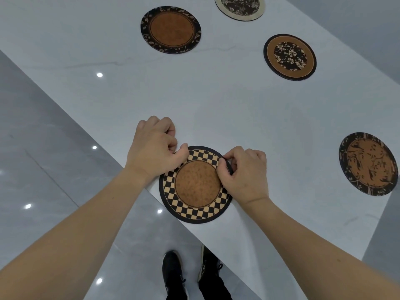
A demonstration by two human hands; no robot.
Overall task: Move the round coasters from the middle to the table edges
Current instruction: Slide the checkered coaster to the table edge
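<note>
Already my fingers [181, 151] pinch the checkered coaster [195, 185] overhanging the table [216, 100] edge; beyond it four coasters lie apart.

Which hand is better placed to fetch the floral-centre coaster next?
Probably the right hand: the floral-centre coaster lies ahead on its side, while the left hand would have to cross over. Both hands now pinch the checkered coaster at the table's near edge.

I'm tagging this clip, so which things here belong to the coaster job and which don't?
Job: checkered coaster, pinched by left hand and right hand; four other coasters; table.
Not: black shoes, tiled floor.
</note>
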